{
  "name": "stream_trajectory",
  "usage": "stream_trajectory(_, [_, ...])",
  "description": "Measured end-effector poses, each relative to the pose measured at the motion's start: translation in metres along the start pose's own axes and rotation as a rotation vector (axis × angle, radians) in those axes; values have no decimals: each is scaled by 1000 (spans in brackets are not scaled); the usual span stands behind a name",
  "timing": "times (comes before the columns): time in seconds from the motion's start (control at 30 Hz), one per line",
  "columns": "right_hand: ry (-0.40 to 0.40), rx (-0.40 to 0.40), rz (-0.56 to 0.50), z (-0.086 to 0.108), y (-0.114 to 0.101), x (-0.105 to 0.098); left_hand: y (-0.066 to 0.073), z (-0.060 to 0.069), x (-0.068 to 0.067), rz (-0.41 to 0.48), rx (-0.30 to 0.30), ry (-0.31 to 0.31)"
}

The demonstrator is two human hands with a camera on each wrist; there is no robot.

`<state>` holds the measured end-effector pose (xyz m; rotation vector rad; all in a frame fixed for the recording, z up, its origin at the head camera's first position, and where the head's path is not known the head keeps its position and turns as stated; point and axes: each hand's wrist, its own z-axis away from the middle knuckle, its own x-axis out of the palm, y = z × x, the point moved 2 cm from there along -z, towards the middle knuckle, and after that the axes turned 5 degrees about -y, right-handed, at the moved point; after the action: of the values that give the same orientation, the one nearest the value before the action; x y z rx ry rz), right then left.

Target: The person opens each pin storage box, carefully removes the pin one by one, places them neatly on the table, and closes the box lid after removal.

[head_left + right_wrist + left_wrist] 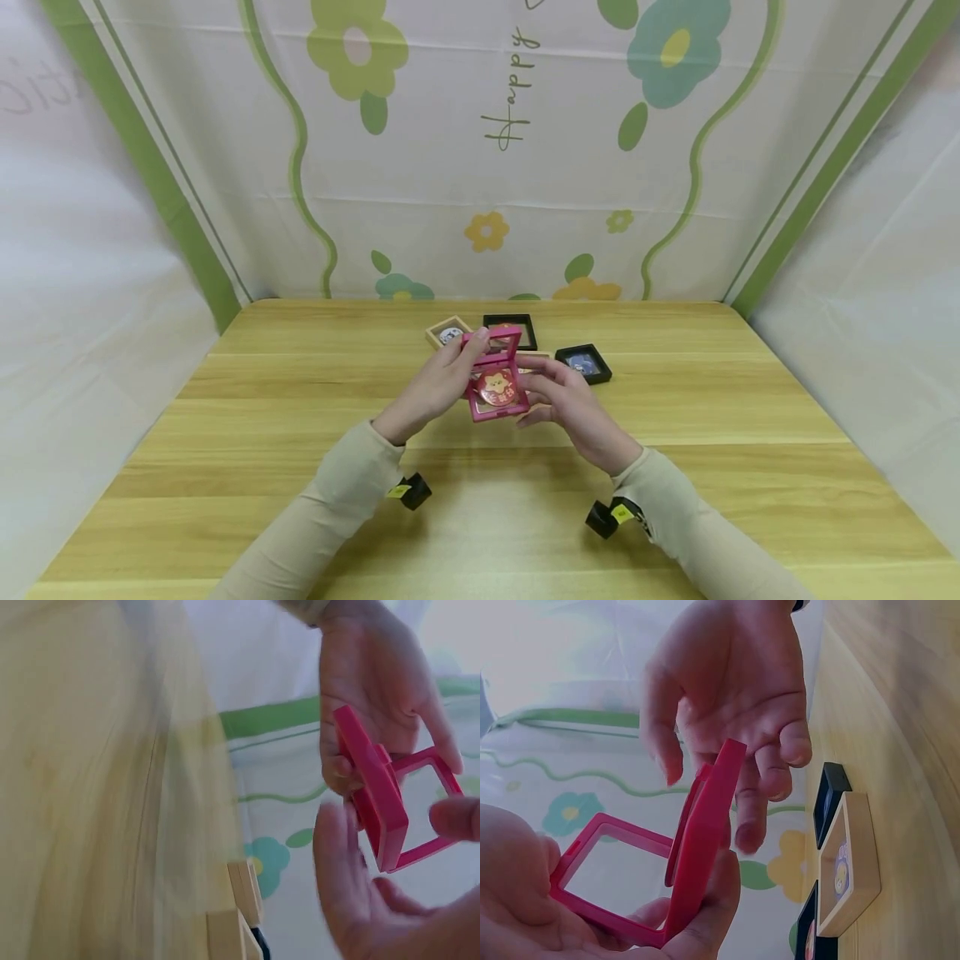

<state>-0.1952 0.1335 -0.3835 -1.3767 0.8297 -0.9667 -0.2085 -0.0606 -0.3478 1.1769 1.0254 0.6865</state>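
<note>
My left hand (442, 375) grips a pink hinged display frame (501, 414) above the table, its thumb on the upper half. The frame stands unfolded, its two clear-windowed halves at an angle. On the lower half lies a round red badge (497, 388) with a yellow star-like figure; in the left wrist view the badge (686, 829) shows edge-on. My right hand (573, 404) is beside the frame's right edge, fingers loosely bent and spread. In the left wrist view the right hand (739, 697) is behind the frame; whether a fingertip touches it I cannot tell.
Behind the hands, on the wooden table (300, 467), lie a light wooden frame (431, 337), a black frame (533, 333) and another black frame (600, 377) with a blue badge. A second wooden frame (866, 862) is partly hidden in the head view. A flowered cloth (450, 167) hangs behind.
</note>
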Motion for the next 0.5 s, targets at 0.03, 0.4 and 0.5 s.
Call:
stream_trajectory(0.03, [41,-10,62,0,0,-1,0,0,0,3,-3,-1])
stream_trajectory(0.4, [231,-236,533,4,-3,0,-1,0,2,-13,10,-11])
stream_trajectory(0.5, [221,-310,583,4,-3,1,-1,1,3,-15,10,-12])
